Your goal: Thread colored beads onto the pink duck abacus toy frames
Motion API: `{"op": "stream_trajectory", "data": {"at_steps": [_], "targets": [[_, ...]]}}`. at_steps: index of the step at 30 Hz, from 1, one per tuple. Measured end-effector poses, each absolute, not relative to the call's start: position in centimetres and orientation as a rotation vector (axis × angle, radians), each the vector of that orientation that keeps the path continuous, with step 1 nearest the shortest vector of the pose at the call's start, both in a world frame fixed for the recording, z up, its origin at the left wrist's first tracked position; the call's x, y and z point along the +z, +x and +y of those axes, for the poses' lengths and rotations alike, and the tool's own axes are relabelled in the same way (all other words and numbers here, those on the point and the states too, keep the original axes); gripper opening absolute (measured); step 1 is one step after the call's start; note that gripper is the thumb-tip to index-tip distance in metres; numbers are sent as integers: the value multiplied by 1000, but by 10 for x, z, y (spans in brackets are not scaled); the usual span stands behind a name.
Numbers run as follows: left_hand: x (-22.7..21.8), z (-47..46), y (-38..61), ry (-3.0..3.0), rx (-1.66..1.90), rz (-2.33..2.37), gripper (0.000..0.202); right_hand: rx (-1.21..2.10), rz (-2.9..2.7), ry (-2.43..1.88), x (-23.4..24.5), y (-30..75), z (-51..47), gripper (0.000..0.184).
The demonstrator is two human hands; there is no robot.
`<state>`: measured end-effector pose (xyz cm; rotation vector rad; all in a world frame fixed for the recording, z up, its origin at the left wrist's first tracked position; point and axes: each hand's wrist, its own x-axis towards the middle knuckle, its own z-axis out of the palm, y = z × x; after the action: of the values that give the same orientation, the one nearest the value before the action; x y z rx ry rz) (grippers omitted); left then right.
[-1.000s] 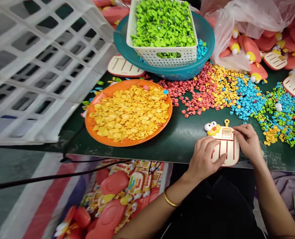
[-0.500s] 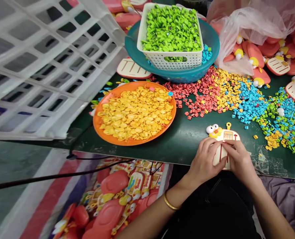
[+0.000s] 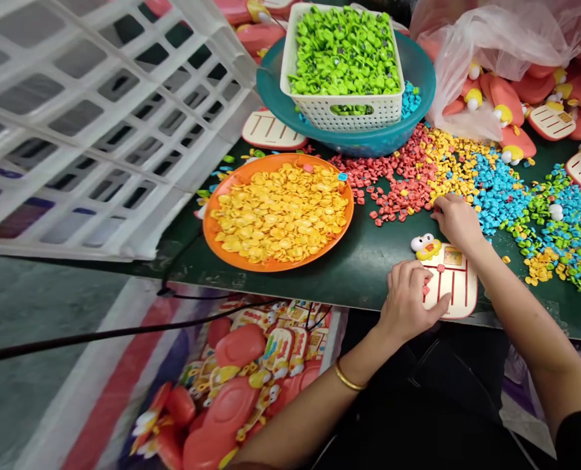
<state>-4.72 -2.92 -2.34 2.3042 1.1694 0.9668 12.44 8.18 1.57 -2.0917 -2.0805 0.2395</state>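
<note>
A cream duck-faced toy board with red slots lies at the table's front edge. Small red pieces sit in its slots. My left hand rests over the board's left side, its thumb spread away from the curled fingers, near another red piece. My right hand reaches past the board to where the red pieces meet the yellow pieces. Its fingertips are drawn together there; whatever they hold is too small to make out.
An orange plate of yellow parts stands left. Behind it, a teal basin carries a white basket of green parts. Blue pieces and mixed pieces lie right. A white crate leans at far left; red toys lie below.
My right hand has left the board and moved up to the loose red and yellow pieces. My left hand has stayed at the board, its thumb still spread. More of the board shows.
</note>
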Motion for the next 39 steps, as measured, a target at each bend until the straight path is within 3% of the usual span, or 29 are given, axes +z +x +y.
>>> {"op": "stream_trajectory", "data": {"at_steps": [5,9,13,21,31,39], "targets": [[-16,-26,-49,2506,803,963,36,277,-1973,-1918,25,143,55,19],[-13,-21,-49,2505,715,834,44,356,-1773,-1729,33,160,-3,21],[-16,-21,-49,2398,806,903,48,394,-1756,-1833,18,153,-38,21],[-19,-26,-45,2288,963,1084,47,314,-1595,-1830,2,144,-31,18],[-17,-26,-45,2272,918,1046,38,301,-1877,-1729,7,156,-52,25],[-17,-25,-46,2269,922,1039,42,295,-1919,-1662,7,150,-66,29]]}}
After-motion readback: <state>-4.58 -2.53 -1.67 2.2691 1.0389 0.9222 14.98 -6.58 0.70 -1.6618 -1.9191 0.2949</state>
